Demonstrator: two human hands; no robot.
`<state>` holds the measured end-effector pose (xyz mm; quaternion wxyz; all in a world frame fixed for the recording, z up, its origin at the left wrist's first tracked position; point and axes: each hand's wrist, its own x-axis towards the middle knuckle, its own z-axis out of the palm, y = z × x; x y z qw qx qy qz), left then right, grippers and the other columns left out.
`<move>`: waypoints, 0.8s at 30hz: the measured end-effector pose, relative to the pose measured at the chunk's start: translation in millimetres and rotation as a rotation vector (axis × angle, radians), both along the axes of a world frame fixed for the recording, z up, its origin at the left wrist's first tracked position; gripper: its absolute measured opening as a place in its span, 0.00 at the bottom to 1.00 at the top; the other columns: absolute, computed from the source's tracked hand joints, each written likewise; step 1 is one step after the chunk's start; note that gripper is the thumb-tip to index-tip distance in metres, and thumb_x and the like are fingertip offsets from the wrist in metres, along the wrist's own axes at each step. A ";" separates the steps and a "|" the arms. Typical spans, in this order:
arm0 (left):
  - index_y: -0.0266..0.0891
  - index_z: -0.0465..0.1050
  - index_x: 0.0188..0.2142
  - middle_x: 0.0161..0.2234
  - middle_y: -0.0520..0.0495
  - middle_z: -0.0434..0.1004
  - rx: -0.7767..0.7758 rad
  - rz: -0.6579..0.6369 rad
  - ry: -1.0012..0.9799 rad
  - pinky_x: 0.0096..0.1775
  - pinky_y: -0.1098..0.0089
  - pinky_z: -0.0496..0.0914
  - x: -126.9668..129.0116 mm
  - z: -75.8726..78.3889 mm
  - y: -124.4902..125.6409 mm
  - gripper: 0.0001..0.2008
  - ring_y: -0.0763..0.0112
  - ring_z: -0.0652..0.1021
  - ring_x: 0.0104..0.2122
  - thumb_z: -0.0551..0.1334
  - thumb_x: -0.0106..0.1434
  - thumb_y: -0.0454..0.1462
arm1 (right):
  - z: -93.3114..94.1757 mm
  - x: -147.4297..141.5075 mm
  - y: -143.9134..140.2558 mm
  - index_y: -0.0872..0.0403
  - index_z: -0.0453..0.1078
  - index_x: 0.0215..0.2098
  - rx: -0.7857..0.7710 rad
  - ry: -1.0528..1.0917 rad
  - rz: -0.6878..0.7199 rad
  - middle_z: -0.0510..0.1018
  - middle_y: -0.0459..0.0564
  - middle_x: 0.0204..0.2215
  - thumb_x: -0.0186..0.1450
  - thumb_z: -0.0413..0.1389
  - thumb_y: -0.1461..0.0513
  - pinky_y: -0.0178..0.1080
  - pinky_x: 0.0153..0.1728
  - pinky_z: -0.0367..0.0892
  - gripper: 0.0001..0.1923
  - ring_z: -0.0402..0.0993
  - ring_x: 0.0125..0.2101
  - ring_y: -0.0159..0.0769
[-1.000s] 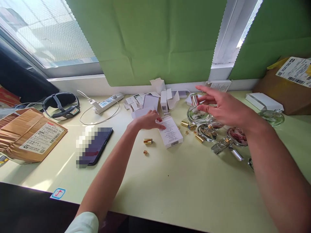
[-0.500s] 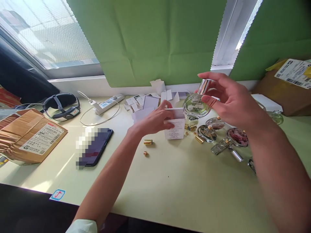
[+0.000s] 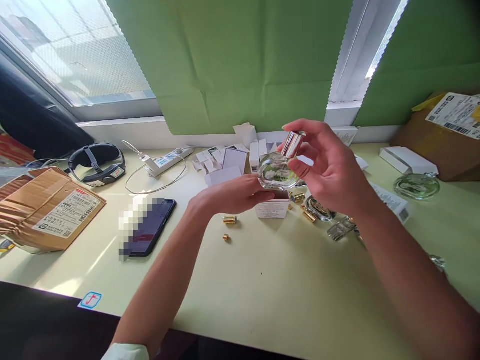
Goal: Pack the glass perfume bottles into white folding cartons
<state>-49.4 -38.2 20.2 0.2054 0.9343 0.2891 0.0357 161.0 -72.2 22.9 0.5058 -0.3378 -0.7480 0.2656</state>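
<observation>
My right hand (image 3: 322,167) grips a clear round perfume bottle (image 3: 275,172) by its silver cap (image 3: 292,145), thumb below and fingers around it. The bottle hangs tilted in the air just above a small white carton (image 3: 273,210), which stands open at the top on the table. At the carton's upper left rim is my left hand (image 3: 234,195); its thumb lies along the front edge, and the other fingers are partly hidden behind the bottle. In front of the left hand lie a gold cap (image 3: 230,219) and a tiny gold piece (image 3: 226,237).
Several bottles, such as a round one (image 3: 318,207), and gold caps lie right of the carton. A green bottle (image 3: 417,186) and white boxes (image 3: 408,160) are farther right. A phone (image 3: 153,230), power strip (image 3: 168,162), headset (image 3: 97,165) and parcel (image 3: 56,212) occupy the left.
My right hand has carried the perfume bottle left, over the carton's mouth. My left hand has turned flatter and lower at the carton's rim.
</observation>
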 end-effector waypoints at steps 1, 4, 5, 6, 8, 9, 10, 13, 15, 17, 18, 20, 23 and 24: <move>0.42 0.73 0.51 0.46 0.45 0.77 0.003 0.008 0.006 0.44 0.68 0.68 -0.5 1.8 -0.7 0.16 0.66 0.75 0.43 0.51 0.73 0.42 | 0.5 1.8 -0.2 0.40 0.63 0.58 -0.015 -0.029 -0.014 0.73 0.49 0.51 0.68 0.55 0.62 0.47 0.44 0.75 0.21 0.72 0.48 0.43; 0.39 0.77 0.43 0.36 0.46 0.77 0.020 0.039 0.038 0.37 0.71 0.66 -0.8 5.5 -1.4 0.14 0.69 0.74 0.35 0.55 0.71 0.43 | 4.8 10.1 -2.5 0.40 0.64 0.57 -0.028 -0.106 -0.034 0.75 0.49 0.46 0.67 0.56 0.60 0.46 0.41 0.75 0.20 0.73 0.46 0.43; 0.39 0.77 0.40 0.34 0.47 0.76 0.023 0.054 0.042 0.35 0.71 0.64 -0.9 6.0 -1.1 0.13 0.71 0.73 0.32 0.56 0.70 0.43 | 6.5 12.8 -3.4 0.40 0.64 0.57 -0.026 -0.124 -0.032 0.75 0.49 0.45 0.67 0.57 0.60 0.46 0.41 0.75 0.20 0.74 0.46 0.43; 0.38 0.77 0.38 0.32 0.48 0.75 0.023 0.071 0.044 0.33 0.72 0.63 -1.0 6.1 -0.6 0.13 0.72 0.72 0.30 0.58 0.69 0.43 | 8.0 15.0 -4.3 0.40 0.65 0.56 -0.023 -0.137 -0.029 0.74 0.48 0.44 0.67 0.57 0.60 0.45 0.41 0.75 0.20 0.74 0.45 0.42; 0.38 0.76 0.38 0.30 0.50 0.75 0.009 0.105 0.044 0.31 0.73 0.61 -1.5 5.5 0.9 0.12 0.74 0.71 0.28 0.60 0.67 0.44 | 9.7 17.1 -5.5 0.41 0.66 0.55 -0.027 -0.140 -0.019 0.74 0.48 0.44 0.67 0.57 0.59 0.44 0.41 0.75 0.19 0.74 0.45 0.41; 0.38 0.75 0.38 0.31 0.50 0.75 -0.004 0.116 0.044 0.31 0.73 0.61 -1.8 4.8 1.9 0.12 0.75 0.70 0.28 0.60 0.67 0.44 | 9.9 16.8 -5.8 0.41 0.66 0.55 -0.033 -0.126 -0.009 0.74 0.47 0.44 0.66 0.58 0.59 0.44 0.40 0.75 0.18 0.74 0.45 0.41; 0.38 0.75 0.39 0.31 0.51 0.75 -0.015 0.120 0.046 0.31 0.74 0.61 -2.1 4.0 2.9 0.12 0.75 0.70 0.29 0.60 0.67 0.45 | 9.6 15.7 -5.9 0.41 0.66 0.54 -0.042 -0.106 0.006 0.74 0.47 0.45 0.66 0.58 0.59 0.44 0.39 0.75 0.18 0.74 0.45 0.41; 0.38 0.74 0.41 0.33 0.50 0.76 -0.021 0.097 0.020 0.33 0.74 0.63 -2.7 1.8 5.7 0.13 0.74 0.71 0.31 0.59 0.67 0.44 | 7.1 9.2 -5.4 0.41 0.66 0.52 -0.068 -0.058 0.077 0.75 0.46 0.44 0.65 0.58 0.61 0.44 0.40 0.76 0.17 0.75 0.44 0.41; 0.37 0.73 0.42 0.36 0.50 0.76 -0.026 0.076 -0.008 0.34 0.74 0.64 -3.1 1.3 7.0 0.12 0.74 0.72 0.33 0.59 0.66 0.43 | 4.4 4.6 -4.2 0.42 0.66 0.50 -0.059 -0.037 0.115 0.76 0.45 0.43 0.65 0.58 0.63 0.45 0.45 0.75 0.16 0.75 0.44 0.40; 0.37 0.73 0.40 0.36 0.50 0.76 -0.034 0.085 -0.026 0.34 0.74 0.64 -3.5 1.7 7.6 0.11 0.75 0.72 0.33 0.60 0.65 0.42 | 1.5 2.2 -2.3 0.43 0.65 0.49 -0.044 -0.020 0.139 0.76 0.44 0.44 0.65 0.57 0.65 0.46 0.49 0.74 0.16 0.76 0.43 0.39; 0.37 0.73 0.39 0.35 0.51 0.76 -0.038 0.099 -0.029 0.34 0.75 0.64 -3.6 2.2 7.7 0.11 0.75 0.72 0.32 0.61 0.64 0.43 | 0.1 2.0 -1.1 0.43 0.65 0.49 -0.040 -0.018 0.149 0.75 0.44 0.44 0.65 0.57 0.65 0.46 0.50 0.73 0.16 0.76 0.43 0.39; 0.38 0.72 0.37 0.33 0.52 0.76 -0.050 0.136 -0.033 0.33 0.75 0.63 -4.0 3.5 7.4 0.11 0.76 0.72 0.31 0.63 0.62 0.44 | -2.4 3.6 1.3 0.44 0.65 0.48 -0.037 -0.039 0.157 0.75 0.44 0.45 0.64 0.57 0.66 0.47 0.51 0.73 0.15 0.76 0.44 0.39; 0.39 0.71 0.41 0.34 0.52 0.77 -0.106 0.159 -0.045 0.33 0.74 0.63 -4.5 5.3 6.7 0.13 0.75 0.73 0.30 0.64 0.61 0.44 | -4.4 9.2 3.7 0.46 0.65 0.47 -0.037 -0.099 0.136 0.74 0.45 0.45 0.64 0.58 0.65 0.47 0.50 0.73 0.14 0.76 0.44 0.39; 0.40 0.70 0.44 0.34 0.53 0.78 -0.128 0.153 -0.051 0.34 0.74 0.64 -4.7 5.8 6.5 0.14 0.75 0.73 0.31 0.64 0.62 0.43 | -4.4 11.0 4.1 0.46 0.65 0.47 -0.038 -0.128 0.122 0.74 0.45 0.45 0.64 0.58 0.64 0.48 0.50 0.73 0.14 0.76 0.44 0.39</move>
